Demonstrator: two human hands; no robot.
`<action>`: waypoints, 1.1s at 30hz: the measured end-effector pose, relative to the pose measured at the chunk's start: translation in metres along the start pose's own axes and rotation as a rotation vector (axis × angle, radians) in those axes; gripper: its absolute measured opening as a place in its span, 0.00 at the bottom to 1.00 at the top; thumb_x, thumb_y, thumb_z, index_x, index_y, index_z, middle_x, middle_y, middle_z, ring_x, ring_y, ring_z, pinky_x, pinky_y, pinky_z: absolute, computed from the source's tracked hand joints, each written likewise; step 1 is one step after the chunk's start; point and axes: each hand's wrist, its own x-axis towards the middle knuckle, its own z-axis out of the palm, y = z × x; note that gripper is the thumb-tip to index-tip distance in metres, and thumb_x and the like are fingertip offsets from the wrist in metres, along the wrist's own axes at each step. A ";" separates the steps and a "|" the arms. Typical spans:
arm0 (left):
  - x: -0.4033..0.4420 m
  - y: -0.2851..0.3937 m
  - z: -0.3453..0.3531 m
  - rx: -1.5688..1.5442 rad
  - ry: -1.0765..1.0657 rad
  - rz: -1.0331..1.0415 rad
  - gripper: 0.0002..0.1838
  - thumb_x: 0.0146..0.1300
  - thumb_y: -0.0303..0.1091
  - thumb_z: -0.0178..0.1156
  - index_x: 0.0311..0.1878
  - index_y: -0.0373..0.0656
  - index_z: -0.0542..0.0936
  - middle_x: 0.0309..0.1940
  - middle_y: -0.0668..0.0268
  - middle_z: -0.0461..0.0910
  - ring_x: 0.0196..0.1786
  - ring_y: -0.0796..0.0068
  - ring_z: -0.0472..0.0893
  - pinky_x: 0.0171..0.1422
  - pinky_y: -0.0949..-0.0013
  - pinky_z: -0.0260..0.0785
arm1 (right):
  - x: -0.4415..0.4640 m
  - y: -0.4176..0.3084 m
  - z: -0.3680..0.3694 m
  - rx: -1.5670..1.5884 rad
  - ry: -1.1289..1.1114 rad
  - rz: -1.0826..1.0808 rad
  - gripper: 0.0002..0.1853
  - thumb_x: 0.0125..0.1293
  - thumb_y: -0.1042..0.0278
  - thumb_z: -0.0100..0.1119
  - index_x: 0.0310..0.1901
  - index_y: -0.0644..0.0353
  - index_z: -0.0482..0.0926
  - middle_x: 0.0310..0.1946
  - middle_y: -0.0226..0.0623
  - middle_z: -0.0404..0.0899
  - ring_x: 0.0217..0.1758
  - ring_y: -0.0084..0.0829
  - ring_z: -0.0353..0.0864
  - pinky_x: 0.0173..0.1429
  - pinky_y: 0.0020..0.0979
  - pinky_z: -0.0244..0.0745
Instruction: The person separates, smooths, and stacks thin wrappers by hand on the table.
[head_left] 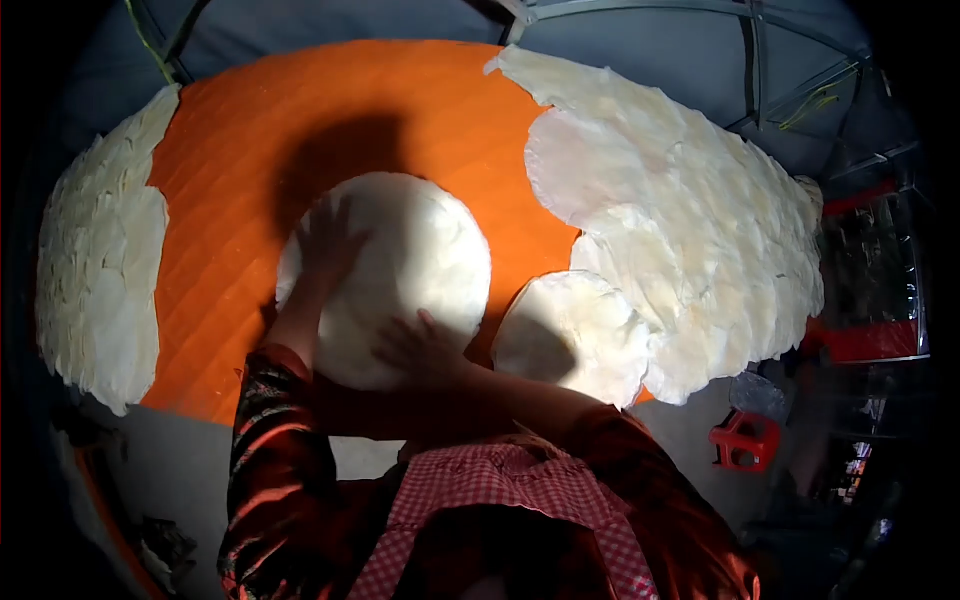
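A thick round stack of thin white flatbread-like sheets (pixel 430 240) lies on the orange table cover. My left hand (pixel 332 240) rests on its upper left part with the fingers spread. Lower down, near the edge facing me, my right hand (pixel 422 345) lies flat on the top sheet, fingers apart. Neither hand grips anything. To the right is a smaller round pile of similar sheets (pixel 600 325), partly in shadow. It touches a broad spread of overlapping sheets (pixel 690 210) that covers the table's right side.
More overlapping sheets (pixel 100 270) cover the left end of the orange table cover (pixel 225 200). A red plastic stool (pixel 745 440) stands on the floor at the right. Metal frame tubes (pixel 640 8) run behind the table. A checked apron (pixel 490 475) shows at the table's near edge.
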 end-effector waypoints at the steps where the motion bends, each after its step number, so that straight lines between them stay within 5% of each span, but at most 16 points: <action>1: -0.008 -0.002 -0.001 -0.011 0.013 -0.001 0.42 0.64 0.63 0.50 0.76 0.57 0.51 0.77 0.56 0.42 0.79 0.54 0.39 0.73 0.31 0.36 | -0.002 -0.005 -0.003 0.053 -0.089 0.023 0.32 0.63 0.43 0.46 0.69 0.43 0.64 0.74 0.36 0.53 0.77 0.41 0.49 0.69 0.65 0.48; 4: 0.000 -0.006 -0.009 0.020 -0.078 -0.017 0.38 0.67 0.59 0.49 0.76 0.57 0.54 0.77 0.55 0.45 0.79 0.53 0.42 0.74 0.35 0.38 | 0.021 0.002 -0.022 0.170 -0.408 0.058 0.33 0.66 0.41 0.42 0.71 0.41 0.60 0.75 0.31 0.51 0.77 0.39 0.49 0.71 0.61 0.44; 6: 0.009 -0.062 0.017 0.167 0.149 0.381 0.34 0.68 0.56 0.48 0.75 0.57 0.56 0.76 0.53 0.47 0.78 0.53 0.45 0.76 0.40 0.40 | 0.049 0.030 -0.034 0.217 -0.758 0.035 0.33 0.68 0.39 0.38 0.72 0.41 0.58 0.76 0.27 0.49 0.77 0.39 0.50 0.71 0.60 0.43; 7: 0.010 -0.092 0.033 0.250 0.272 0.570 0.33 0.69 0.54 0.47 0.75 0.57 0.57 0.76 0.53 0.48 0.78 0.53 0.47 0.76 0.42 0.40 | 0.051 0.041 -0.025 0.965 -0.328 0.221 0.33 0.68 0.40 0.39 0.72 0.42 0.57 0.75 0.25 0.51 0.75 0.39 0.52 0.69 0.59 0.48; 9: -0.047 -0.062 -0.060 -0.137 0.286 0.130 0.32 0.71 0.52 0.46 0.75 0.52 0.58 0.75 0.51 0.50 0.77 0.53 0.49 0.78 0.48 0.41 | 0.066 0.070 -0.030 1.512 0.264 0.409 0.31 0.69 0.43 0.42 0.71 0.45 0.58 0.71 0.28 0.57 0.72 0.41 0.57 0.66 0.56 0.55; 10: -0.076 -0.046 -0.108 -0.338 0.343 -0.073 0.31 0.72 0.51 0.45 0.74 0.50 0.58 0.75 0.50 0.51 0.77 0.52 0.51 0.78 0.51 0.41 | 0.088 0.100 -0.063 1.366 0.329 0.398 0.30 0.69 0.44 0.43 0.69 0.47 0.60 0.68 0.32 0.62 0.70 0.44 0.59 0.65 0.54 0.58; 12: -0.125 -0.085 -0.082 -0.675 0.432 -0.332 0.35 0.73 0.53 0.42 0.75 0.41 0.55 0.75 0.51 0.49 0.78 0.55 0.49 0.79 0.55 0.38 | 0.097 0.171 -0.051 0.343 0.426 0.523 0.31 0.68 0.45 0.47 0.66 0.58 0.62 0.60 0.45 0.70 0.65 0.47 0.66 0.64 0.46 0.63; 14: -0.165 -0.083 -0.067 -1.390 0.344 -0.646 0.41 0.73 0.62 0.33 0.76 0.38 0.46 0.78 0.56 0.41 0.79 0.61 0.42 0.80 0.60 0.35 | 0.094 0.210 -0.066 0.551 0.288 0.887 0.32 0.70 0.45 0.45 0.65 0.64 0.63 0.60 0.49 0.71 0.66 0.45 0.66 0.67 0.41 0.63; 17: -0.183 -0.056 -0.046 -1.597 0.253 -0.605 0.45 0.71 0.66 0.30 0.76 0.36 0.42 0.78 0.55 0.39 0.79 0.60 0.43 0.80 0.61 0.36 | 0.081 0.190 -0.084 1.280 0.306 1.346 0.37 0.74 0.38 0.34 0.71 0.63 0.57 0.67 0.47 0.65 0.68 0.40 0.68 0.68 0.38 0.65; 18: -0.179 -0.040 -0.046 -1.680 0.229 -0.530 0.46 0.71 0.67 0.29 0.76 0.35 0.42 0.78 0.55 0.39 0.79 0.60 0.43 0.80 0.61 0.36 | 0.060 0.217 -0.018 1.439 0.191 1.095 0.38 0.73 0.37 0.35 0.71 0.64 0.56 0.68 0.49 0.62 0.71 0.41 0.64 0.71 0.37 0.60; 20: -0.184 -0.048 -0.014 -1.493 0.288 -0.549 0.43 0.73 0.62 0.33 0.75 0.32 0.45 0.76 0.53 0.45 0.77 0.59 0.48 0.79 0.61 0.40 | 0.084 0.178 -0.058 0.891 -0.091 1.171 0.39 0.73 0.36 0.35 0.70 0.66 0.57 0.68 0.50 0.62 0.72 0.42 0.61 0.73 0.37 0.55; 24: -0.177 -0.038 -0.035 -1.392 0.466 -0.608 0.34 0.75 0.48 0.42 0.71 0.27 0.53 0.73 0.48 0.54 0.73 0.52 0.58 0.76 0.59 0.49 | 0.093 0.182 -0.058 0.134 0.353 0.907 0.30 0.69 0.51 0.50 0.65 0.65 0.66 0.64 0.56 0.66 0.68 0.53 0.64 0.70 0.44 0.58; 25: -0.187 -0.036 -0.044 -0.813 0.582 -0.588 0.32 0.72 0.43 0.48 0.69 0.25 0.58 0.70 0.44 0.58 0.72 0.47 0.59 0.76 0.56 0.50 | 0.100 0.177 -0.076 0.020 0.401 0.603 0.26 0.64 0.56 0.56 0.59 0.64 0.72 0.63 0.56 0.66 0.68 0.52 0.63 0.68 0.47 0.60; 28: -0.195 -0.004 -0.066 -0.579 0.497 0.020 0.35 0.69 0.47 0.52 0.68 0.26 0.61 0.70 0.44 0.59 0.73 0.45 0.59 0.75 0.49 0.49 | 0.116 0.140 -0.086 -0.108 -0.048 0.058 0.28 0.65 0.51 0.54 0.63 0.56 0.71 0.69 0.42 0.62 0.74 0.44 0.55 0.74 0.53 0.47; 30: -0.204 0.017 -0.052 -0.176 0.362 0.264 0.39 0.67 0.54 0.52 0.68 0.27 0.63 0.70 0.45 0.60 0.74 0.44 0.56 0.74 0.38 0.43 | 0.118 0.147 -0.060 -0.178 -0.126 0.103 0.30 0.66 0.49 0.51 0.66 0.54 0.68 0.71 0.38 0.60 0.76 0.40 0.52 0.75 0.55 0.43; 33: -0.220 0.024 -0.017 -0.085 0.049 0.108 0.44 0.59 0.61 0.56 0.72 0.43 0.61 0.73 0.49 0.53 0.76 0.45 0.49 0.74 0.34 0.36 | 0.121 0.179 -0.027 -0.035 -0.321 0.437 0.38 0.67 0.40 0.47 0.73 0.53 0.55 0.75 0.36 0.52 0.79 0.35 0.46 0.76 0.59 0.39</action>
